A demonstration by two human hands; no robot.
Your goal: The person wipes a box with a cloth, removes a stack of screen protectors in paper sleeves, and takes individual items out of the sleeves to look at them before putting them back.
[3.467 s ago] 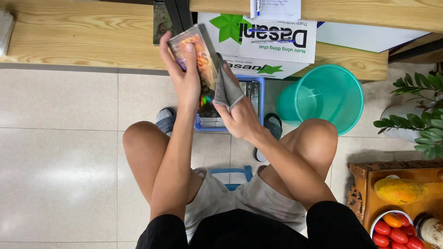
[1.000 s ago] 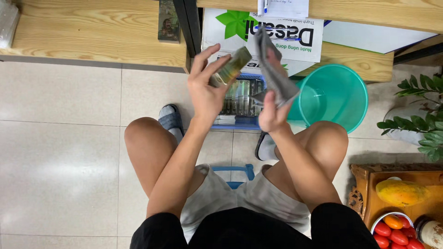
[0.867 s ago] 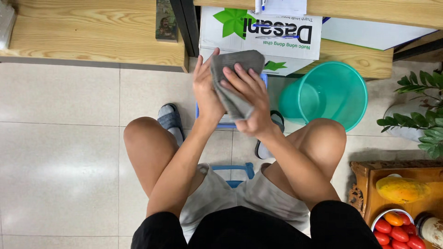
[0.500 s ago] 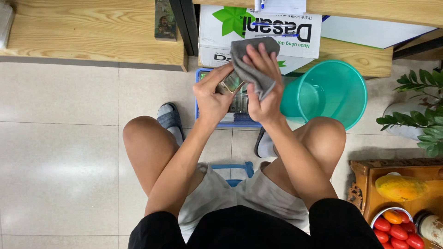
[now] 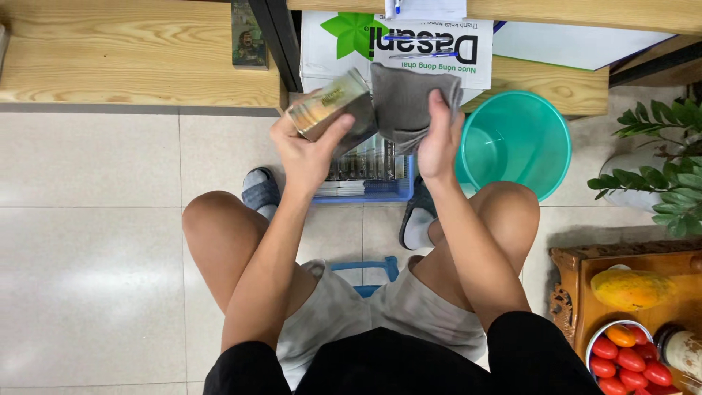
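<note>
I sit on a low blue stool (image 5: 368, 267) and look down over my knees. My left hand (image 5: 311, 150) grips a thin book with a glossy cover (image 5: 330, 110), tilted with its edge toward me. My right hand (image 5: 439, 143) holds a grey cloth (image 5: 409, 102) bunched against the right side of the book. Both hands hover above a blue basket (image 5: 365, 192) on the floor, which holds several upright books of the same kind.
A teal plastic bucket (image 5: 523, 139) stands right of the basket. A white cardboard box (image 5: 398, 40) sits behind it between pale wooden shelves (image 5: 131, 51). A potted plant (image 5: 662, 168) and a wooden tray of fruit (image 5: 629, 307) are at the right.
The cloth, which covered the book's face half a second ago, has slid to its right side. The book has turned in my left hand so its cover shows.
</note>
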